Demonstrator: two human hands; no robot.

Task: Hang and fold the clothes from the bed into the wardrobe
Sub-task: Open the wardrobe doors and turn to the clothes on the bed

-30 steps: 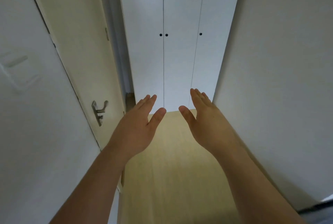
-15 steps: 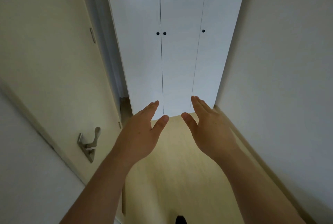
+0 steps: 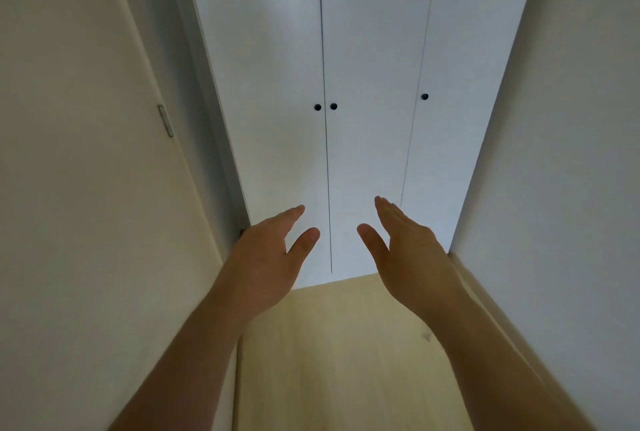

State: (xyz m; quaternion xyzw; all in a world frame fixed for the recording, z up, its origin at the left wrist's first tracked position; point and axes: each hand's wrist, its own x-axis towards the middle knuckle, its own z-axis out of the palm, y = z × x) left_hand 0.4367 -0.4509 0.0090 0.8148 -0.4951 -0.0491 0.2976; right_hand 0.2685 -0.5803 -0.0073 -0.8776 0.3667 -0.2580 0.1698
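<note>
A tall white wardrobe [image 3: 363, 49] fills the end of a narrow passage, its three doors closed. Small black knobs sit on the doors: a pair at the left seam [image 3: 325, 107] and one on the right door [image 3: 424, 96]. My left hand [image 3: 266, 257] and my right hand [image 3: 405, 250] reach forward side by side in front of the lower doors, fingers straight, palms facing each other, holding nothing. Neither hand touches the wardrobe. No clothes or bed are in view.
A cream room door [image 3: 86, 188] stands open along the left, with a metal latch plate [image 3: 165, 120] on its edge. A plain white wall [image 3: 571, 153] runs along the right. Pale wood floor [image 3: 346, 361] lies between them.
I have moved closer to the wardrobe, which now looks larger. The room door's handle has slid out of view at the left. Both hands stay raised and open.
</note>
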